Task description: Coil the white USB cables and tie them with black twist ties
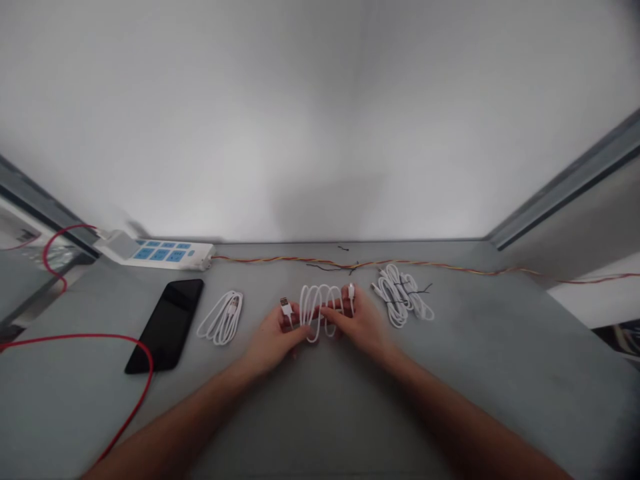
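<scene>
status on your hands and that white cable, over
Left hand, right hand: both pinching looped white USB cable, a plug up at each side. Bundled white cable off to the right, not touching.

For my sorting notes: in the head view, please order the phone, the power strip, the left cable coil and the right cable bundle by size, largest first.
1. Phone and power strip: too close to rank, and the phone lies nearer the camera.
2. Right cable bundle
3. Left cable coil
</scene>
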`<state>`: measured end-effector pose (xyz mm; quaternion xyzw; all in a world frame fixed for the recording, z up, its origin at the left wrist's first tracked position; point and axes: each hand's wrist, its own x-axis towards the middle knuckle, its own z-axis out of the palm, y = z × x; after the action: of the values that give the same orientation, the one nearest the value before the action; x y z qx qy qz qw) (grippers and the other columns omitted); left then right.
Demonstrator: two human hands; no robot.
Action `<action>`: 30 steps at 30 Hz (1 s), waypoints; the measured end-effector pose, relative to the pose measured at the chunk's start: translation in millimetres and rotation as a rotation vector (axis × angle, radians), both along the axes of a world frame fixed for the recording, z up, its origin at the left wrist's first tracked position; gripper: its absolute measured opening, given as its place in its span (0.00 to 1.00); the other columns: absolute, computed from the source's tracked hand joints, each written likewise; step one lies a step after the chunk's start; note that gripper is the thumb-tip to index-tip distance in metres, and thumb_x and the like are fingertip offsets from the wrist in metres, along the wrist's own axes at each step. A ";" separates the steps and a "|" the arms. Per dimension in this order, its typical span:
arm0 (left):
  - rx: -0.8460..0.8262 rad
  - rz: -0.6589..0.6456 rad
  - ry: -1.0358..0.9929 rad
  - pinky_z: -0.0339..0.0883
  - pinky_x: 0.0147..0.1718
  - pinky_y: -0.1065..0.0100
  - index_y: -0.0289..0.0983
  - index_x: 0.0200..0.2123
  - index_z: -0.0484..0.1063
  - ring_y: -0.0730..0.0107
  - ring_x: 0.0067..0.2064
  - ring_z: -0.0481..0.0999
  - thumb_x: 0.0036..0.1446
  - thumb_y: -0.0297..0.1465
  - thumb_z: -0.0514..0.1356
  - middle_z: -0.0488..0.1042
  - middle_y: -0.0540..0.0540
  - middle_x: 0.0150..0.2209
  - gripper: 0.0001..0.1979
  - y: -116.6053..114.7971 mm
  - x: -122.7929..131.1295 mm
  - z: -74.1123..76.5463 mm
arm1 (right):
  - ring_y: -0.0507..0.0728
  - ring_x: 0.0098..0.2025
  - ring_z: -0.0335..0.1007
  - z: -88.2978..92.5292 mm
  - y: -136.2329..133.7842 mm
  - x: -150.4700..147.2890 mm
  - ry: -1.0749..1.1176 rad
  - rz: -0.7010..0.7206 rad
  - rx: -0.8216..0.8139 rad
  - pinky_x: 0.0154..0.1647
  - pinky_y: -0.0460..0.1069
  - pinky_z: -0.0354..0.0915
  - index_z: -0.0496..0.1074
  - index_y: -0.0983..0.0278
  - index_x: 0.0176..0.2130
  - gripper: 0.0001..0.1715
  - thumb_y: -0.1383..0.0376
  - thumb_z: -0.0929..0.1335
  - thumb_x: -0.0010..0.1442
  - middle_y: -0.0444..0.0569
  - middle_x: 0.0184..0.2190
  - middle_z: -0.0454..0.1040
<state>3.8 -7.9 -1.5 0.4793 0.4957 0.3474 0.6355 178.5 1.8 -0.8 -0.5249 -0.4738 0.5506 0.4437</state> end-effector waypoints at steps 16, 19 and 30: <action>0.042 0.064 -0.087 0.62 0.27 0.73 0.35 0.44 0.75 0.68 0.35 0.74 0.48 0.33 0.67 0.79 0.43 0.39 0.18 2.6 -1.4 0.4 | 0.52 0.27 0.72 2.9 2.5 3.3 0.004 0.235 -0.096 0.18 0.43 0.65 0.74 0.65 0.33 0.17 0.54 0.72 0.50 0.47 0.27 0.76; 0.068 0.098 -0.048 0.61 0.24 0.73 0.34 0.44 0.75 0.68 0.34 0.74 0.47 0.34 0.67 0.79 0.43 0.39 0.19 3.3 -1.2 2.0 | 0.53 0.27 0.74 0.9 1.3 3.0 0.014 0.282 -0.123 0.17 0.43 0.66 0.73 0.64 0.35 0.17 0.55 0.73 0.49 0.48 0.31 0.78; 0.031 0.096 0.045 0.54 0.11 0.76 0.36 0.47 0.69 0.64 0.30 0.80 0.48 0.37 0.66 0.78 0.40 0.44 0.23 5.0 -2.9 4.1 | 0.51 0.20 0.70 5.8 6.1 9.4 -0.056 0.174 -0.089 0.13 0.42 0.58 0.73 0.66 0.35 0.20 0.55 0.73 0.47 0.42 0.19 0.72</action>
<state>0.8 -2.9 2.7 0.4725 0.5267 0.3742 0.5994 187.9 7.8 5.0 -0.5159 -0.5050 0.5927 0.3572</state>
